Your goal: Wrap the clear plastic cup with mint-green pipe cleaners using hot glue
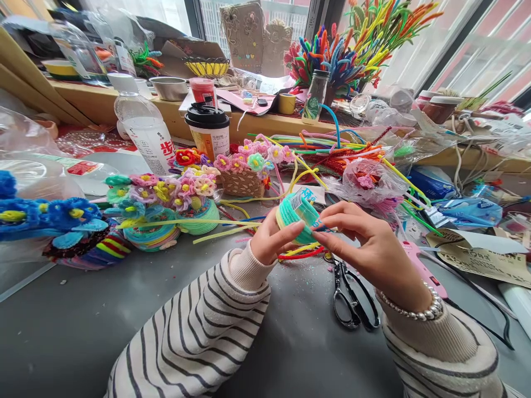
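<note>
A small clear plastic cup (306, 208) with a barcode label and blue print lies tilted in my left hand (271, 239). Turquoise and pale yellow fuzzy pipe cleaner (286, 213) is wound around its lower part. My left fingers and thumb wrap the wound side. At the cup's rim, my right hand (365, 240) has its thumb and fingers closed in a pinch. A small dark blue bit shows between those fingertips, too little to name. Below my right hand, black-handled scissors (352, 298) lie on the grey table (298, 348).
Finished pipe-cleaner flower pots (145, 221) line the left side. Behind them stand a water bottle (143, 124) and a lidded drink cup (207, 130). Loose pipe cleaners (332, 141) are heaped beyond my hands. A pink glue gun (423, 268) with a cord lies right of the scissors.
</note>
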The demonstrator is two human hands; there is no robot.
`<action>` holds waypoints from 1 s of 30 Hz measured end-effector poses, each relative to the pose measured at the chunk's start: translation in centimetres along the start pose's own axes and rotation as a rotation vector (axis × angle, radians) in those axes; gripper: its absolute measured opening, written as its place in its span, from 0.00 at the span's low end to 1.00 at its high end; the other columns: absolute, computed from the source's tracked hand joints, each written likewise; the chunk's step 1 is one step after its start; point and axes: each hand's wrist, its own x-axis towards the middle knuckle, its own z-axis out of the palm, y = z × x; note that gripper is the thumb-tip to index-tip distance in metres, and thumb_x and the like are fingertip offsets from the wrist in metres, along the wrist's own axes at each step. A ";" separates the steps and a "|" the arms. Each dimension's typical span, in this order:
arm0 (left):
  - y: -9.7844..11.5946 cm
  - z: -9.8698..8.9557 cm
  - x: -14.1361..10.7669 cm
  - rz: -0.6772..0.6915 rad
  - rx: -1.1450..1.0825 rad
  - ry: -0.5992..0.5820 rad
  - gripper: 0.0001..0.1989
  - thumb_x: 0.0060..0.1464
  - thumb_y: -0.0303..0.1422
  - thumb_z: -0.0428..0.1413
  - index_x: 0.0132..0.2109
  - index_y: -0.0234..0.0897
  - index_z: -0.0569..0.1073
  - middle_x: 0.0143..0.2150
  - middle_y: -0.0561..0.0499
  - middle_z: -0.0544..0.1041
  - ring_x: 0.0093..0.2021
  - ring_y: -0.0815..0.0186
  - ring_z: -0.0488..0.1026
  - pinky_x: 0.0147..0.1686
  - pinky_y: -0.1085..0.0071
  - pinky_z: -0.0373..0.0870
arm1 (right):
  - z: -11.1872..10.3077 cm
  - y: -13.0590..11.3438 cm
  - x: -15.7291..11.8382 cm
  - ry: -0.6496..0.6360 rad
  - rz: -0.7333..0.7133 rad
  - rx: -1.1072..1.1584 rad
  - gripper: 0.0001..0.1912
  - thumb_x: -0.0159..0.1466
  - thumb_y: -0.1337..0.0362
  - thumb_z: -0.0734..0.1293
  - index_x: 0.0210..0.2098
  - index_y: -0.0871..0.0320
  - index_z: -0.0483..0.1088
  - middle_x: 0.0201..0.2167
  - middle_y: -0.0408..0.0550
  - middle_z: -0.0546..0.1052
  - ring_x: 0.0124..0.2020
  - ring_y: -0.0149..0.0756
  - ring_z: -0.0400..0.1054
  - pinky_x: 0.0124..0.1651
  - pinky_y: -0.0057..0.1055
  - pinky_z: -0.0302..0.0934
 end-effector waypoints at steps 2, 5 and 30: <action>0.0 0.0 0.0 0.003 -0.007 0.002 0.24 0.40 0.38 0.61 0.46 0.38 0.68 0.41 0.47 0.76 0.41 0.57 0.73 0.37 0.67 0.71 | 0.0 0.0 0.0 -0.001 -0.004 -0.001 0.05 0.56 0.64 0.67 0.31 0.57 0.72 0.33 0.47 0.72 0.38 0.35 0.67 0.42 0.33 0.62; 0.0 0.0 -0.1 0.007 -0.013 0.004 0.24 0.40 0.38 0.61 0.46 0.38 0.68 0.42 0.46 0.76 0.43 0.56 0.73 0.39 0.66 0.70 | 0.0 0.0 0.1 -0.006 -0.004 -0.002 0.04 0.56 0.63 0.67 0.31 0.57 0.72 0.33 0.47 0.72 0.38 0.35 0.67 0.41 0.33 0.62; 0.2 -0.4 -0.2 0.019 -0.102 0.110 0.24 0.42 0.36 0.60 0.48 0.40 0.67 0.43 0.50 0.74 0.42 0.61 0.73 0.41 0.66 0.71 | 0.0 0.0 0.0 0.084 -0.001 -0.128 0.14 0.56 0.60 0.66 0.41 0.56 0.67 0.36 0.45 0.69 0.31 0.31 0.62 0.31 0.28 0.59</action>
